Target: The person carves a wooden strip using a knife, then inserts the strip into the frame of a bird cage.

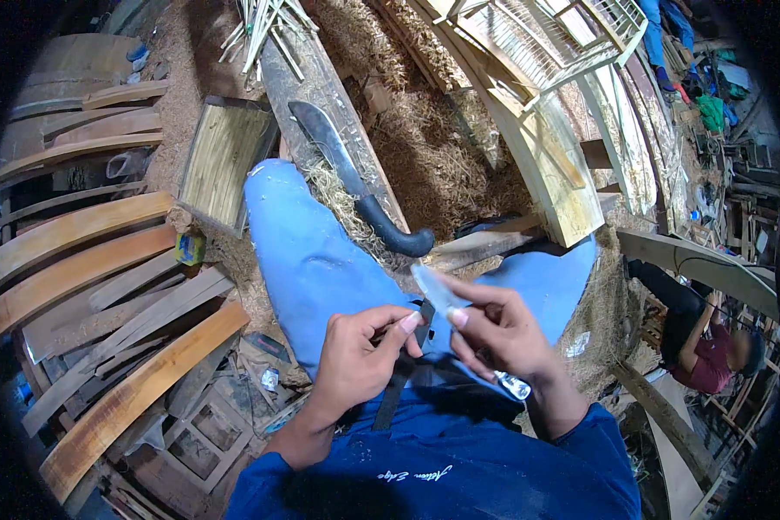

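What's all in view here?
Plank: one, brown, upper centre
Pale strips: many, greenish, plank's top
Machete: one, grey and black, along plank
Knife: one, silvery, lower centre
Dark strip: one, black, beside knife
Slatted frame: one, pale, upper right
Pale timbers: several, cream, below frame
Wooden block: one, yellowish, left
Curved boards: many, brown, left
Shavings: uncountable, tan, upper centre
Other people: two, red, blue clothing, right
Legs: two, blue, centre
Left hand: one, bare, by strip
Right hand: one, bare, on knife

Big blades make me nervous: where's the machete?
In the head view's upper middle, the machete lies on the plank, right of the person's left knee.
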